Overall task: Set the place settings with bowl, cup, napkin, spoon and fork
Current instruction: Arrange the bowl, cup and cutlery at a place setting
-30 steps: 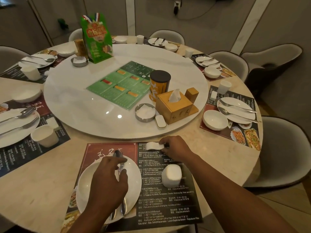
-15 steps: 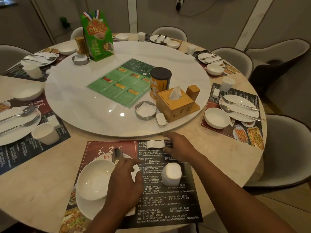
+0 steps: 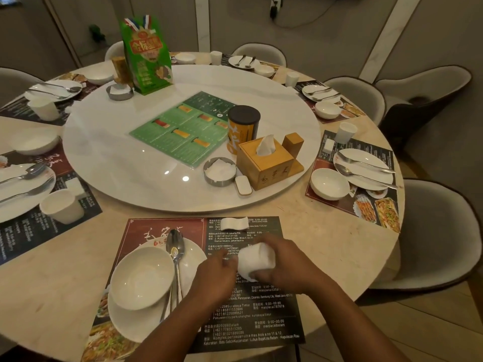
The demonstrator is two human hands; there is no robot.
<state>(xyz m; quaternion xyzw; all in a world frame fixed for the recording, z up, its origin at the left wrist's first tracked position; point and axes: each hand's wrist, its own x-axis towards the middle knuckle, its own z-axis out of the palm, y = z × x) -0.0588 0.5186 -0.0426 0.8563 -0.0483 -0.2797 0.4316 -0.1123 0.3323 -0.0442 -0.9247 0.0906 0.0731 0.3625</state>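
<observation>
While the right hand (image 3: pixel 290 267) curls its grip round the small white ceramic cup (image 3: pixel 255 260), tilted over the dark printed placemat (image 3: pixel 261 323), the left hand (image 3: pixel 217 278) beside it is blurred; its grip I cannot tell.

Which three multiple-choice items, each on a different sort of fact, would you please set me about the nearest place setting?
1. The bowl sits: A on the turntable; B on the plate; C beside the tissue box.
2. The cup is: A green; B orange; C white.
3. The right hand: A grips the cup; B lies flat on the table; C holds the spoon.
Key: B, the bowl covers the plate's left part; C, its wall is plain white; A, fingers curl round it.
</observation>
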